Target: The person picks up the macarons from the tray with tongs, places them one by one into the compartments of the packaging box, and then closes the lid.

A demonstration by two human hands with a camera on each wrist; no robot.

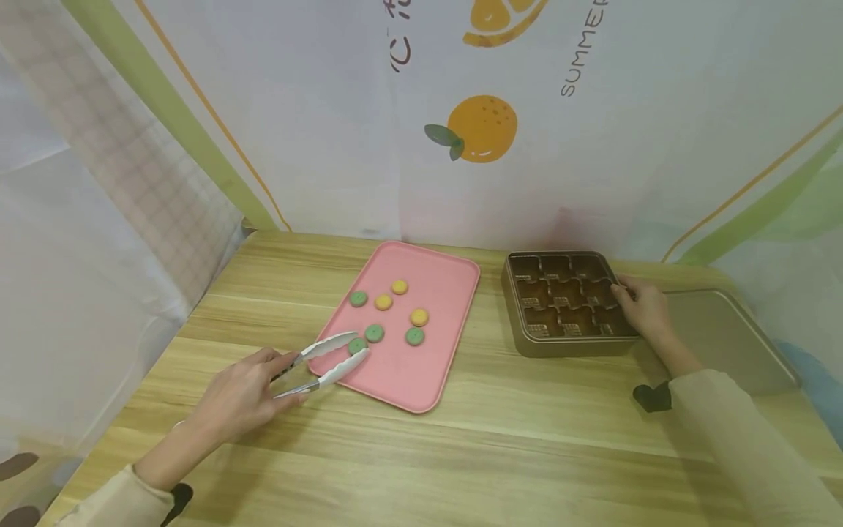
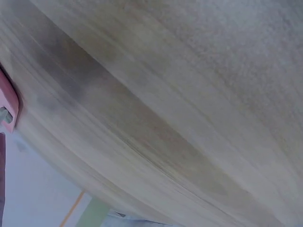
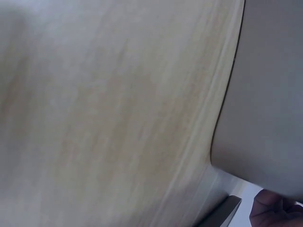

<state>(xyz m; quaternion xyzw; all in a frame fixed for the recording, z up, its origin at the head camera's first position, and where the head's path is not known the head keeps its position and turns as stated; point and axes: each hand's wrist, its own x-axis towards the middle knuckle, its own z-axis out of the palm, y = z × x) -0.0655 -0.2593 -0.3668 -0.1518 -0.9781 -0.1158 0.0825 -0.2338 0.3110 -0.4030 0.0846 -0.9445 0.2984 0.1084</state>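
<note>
Facing a fruit-printed white cloth (image 1: 329, 132) hanging beyond both hands, and working over a wood-grain table (image 1: 500, 432). Reaching with the left hand (image 1: 240, 391) toward a pink tray (image 1: 448, 337), lying between the hands but closer to the left, presumably for easy access. Gripping with the right hand (image 1: 644, 311) the edge of a brown compartmented box (image 1: 573, 348), curling fingers at the rim, probably to steady it. Passing the right forearm over a flat brown lid (image 1: 721, 337), lying outward of the right hand, apparently set aside to bare the compartments. Pinching white-tipped tongs (image 1: 339, 369) between left thumb and fingers, holding their arms partway apart, likely to straddle a green piece (image 1: 358, 346) lying between the tips; whether touching or not, impossible to tell. Counting also, farther from the left hand on the same tray, three more green pieces (image 1: 374, 333) and three yellow pieces (image 1: 383, 301). Meeting possible hindrance from the nearest of these, sitting just past the tips, and from the raised tray rim beneath.
</note>
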